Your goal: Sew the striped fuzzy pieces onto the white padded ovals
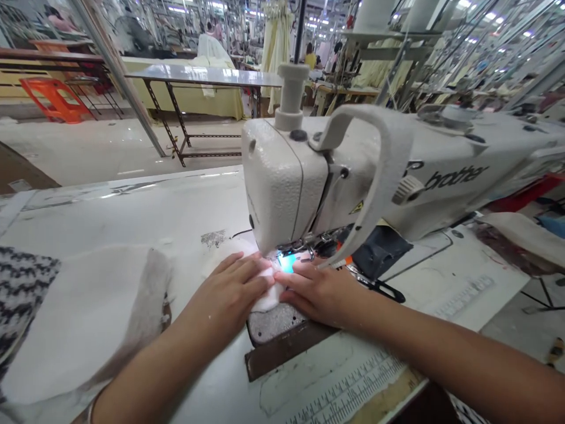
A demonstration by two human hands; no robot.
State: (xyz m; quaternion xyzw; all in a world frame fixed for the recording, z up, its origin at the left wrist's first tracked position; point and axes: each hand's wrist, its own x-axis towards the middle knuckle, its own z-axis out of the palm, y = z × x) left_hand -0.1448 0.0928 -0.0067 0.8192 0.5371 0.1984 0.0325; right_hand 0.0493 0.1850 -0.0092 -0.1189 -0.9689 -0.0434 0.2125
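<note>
A small piece of white fabric [268, 299] lies under the lit needle area of a white sewing machine [278, 182]. My left hand [232, 288] rests on the cloth from the left, palm down, its fingers stretched toward the needle. From the right, my right hand [324, 291] reaches in with bent fingers closed on the fabric's edge, close to the presser foot. The two hands' fingertips nearly meet in front of the needle. Glare and fingers hide the stitching point and part of the cloth.
Left on the table are a white fabric piece [92, 300] and black-and-white knit cloth [22, 288]. A dark pouch-like piece [379, 253] sits under the machine arm. A printed ruler [353, 388] runs along the front edge. Behind stand a metal-legged table [207, 75] and an orange stool [55, 100].
</note>
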